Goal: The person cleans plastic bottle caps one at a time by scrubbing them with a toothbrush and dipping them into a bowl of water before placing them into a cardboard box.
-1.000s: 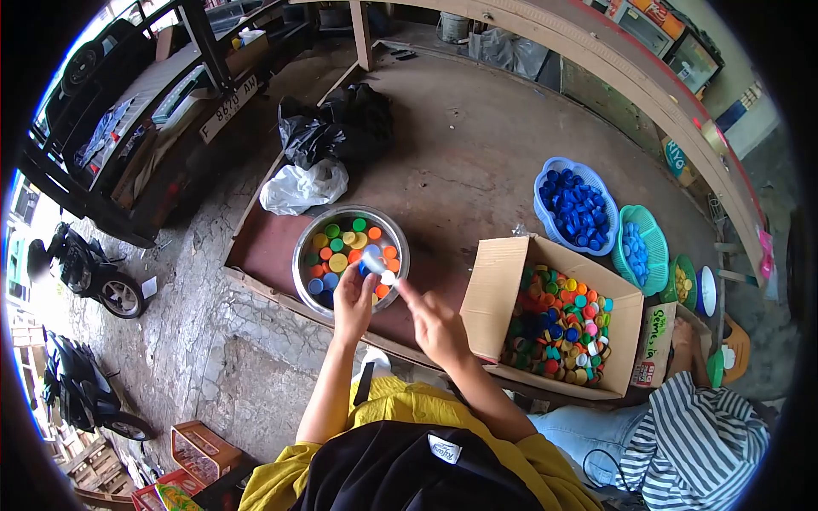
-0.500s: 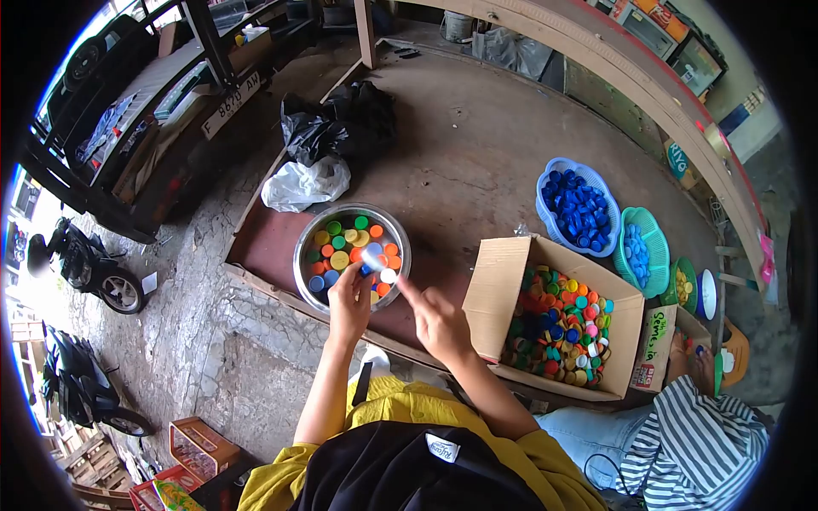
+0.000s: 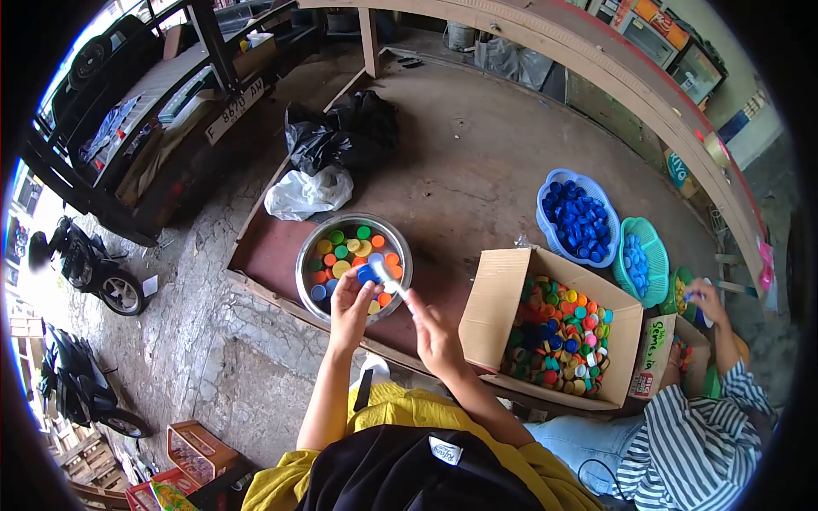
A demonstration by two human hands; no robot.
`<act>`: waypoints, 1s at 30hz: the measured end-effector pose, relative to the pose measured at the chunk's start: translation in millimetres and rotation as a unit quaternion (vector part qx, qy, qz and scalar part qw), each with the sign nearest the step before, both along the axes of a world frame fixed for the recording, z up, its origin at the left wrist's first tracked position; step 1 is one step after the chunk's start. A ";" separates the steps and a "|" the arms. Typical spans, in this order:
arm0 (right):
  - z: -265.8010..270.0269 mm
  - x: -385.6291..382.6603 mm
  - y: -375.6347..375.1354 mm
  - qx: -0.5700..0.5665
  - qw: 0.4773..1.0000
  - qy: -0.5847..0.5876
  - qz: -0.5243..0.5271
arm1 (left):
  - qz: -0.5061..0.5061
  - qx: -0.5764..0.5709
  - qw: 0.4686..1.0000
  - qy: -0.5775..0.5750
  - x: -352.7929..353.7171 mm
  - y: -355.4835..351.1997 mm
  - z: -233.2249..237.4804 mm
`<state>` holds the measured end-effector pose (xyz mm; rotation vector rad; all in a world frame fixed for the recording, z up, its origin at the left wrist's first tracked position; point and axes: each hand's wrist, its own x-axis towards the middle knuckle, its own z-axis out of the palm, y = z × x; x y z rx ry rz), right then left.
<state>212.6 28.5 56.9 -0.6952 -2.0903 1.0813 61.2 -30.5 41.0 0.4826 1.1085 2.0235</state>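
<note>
My left hand (image 3: 348, 312) pinches a blue bottle cap (image 3: 367, 274) over the near side of a steel basin. Closed around the handle of a small knife (image 3: 393, 282) is my right hand (image 3: 439, 342), with the pale blade right at the cap's edge. The basin (image 3: 302, 287) holds orange, green, yellow and blue caps lying loose. To the right of my right hand stands an open cardboard box (image 3: 488, 311) with many mixed-colour caps inside.
A blue basket (image 3: 543, 223) of dark blue caps and a turquoise basket (image 3: 654, 266) of light blue caps stand right. Black (image 3: 341, 132) and white plastic bags (image 3: 308, 191) lie behind the basin. A striped-sleeved person (image 3: 682, 443) sits by a smaller box (image 3: 653, 353).
The knife's blade has shifted at the blue cap, which now shows more fully in my left fingers. The other person's hand has risen from the small box toward the green bowl.
</note>
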 end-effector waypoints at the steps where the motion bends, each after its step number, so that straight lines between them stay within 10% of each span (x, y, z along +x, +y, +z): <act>1: -1.3 -0.4 -0.6 -0.010 1.000 -0.005 0.010 | -0.004 0.008 1.000 -0.022 -0.4 -1.0 3.2; 30: -13.6 -6.8 6.3 0.081 0.995 -0.051 0.022 | -0.054 0.058 0.966 -0.245 -11.2 -5.0 9.7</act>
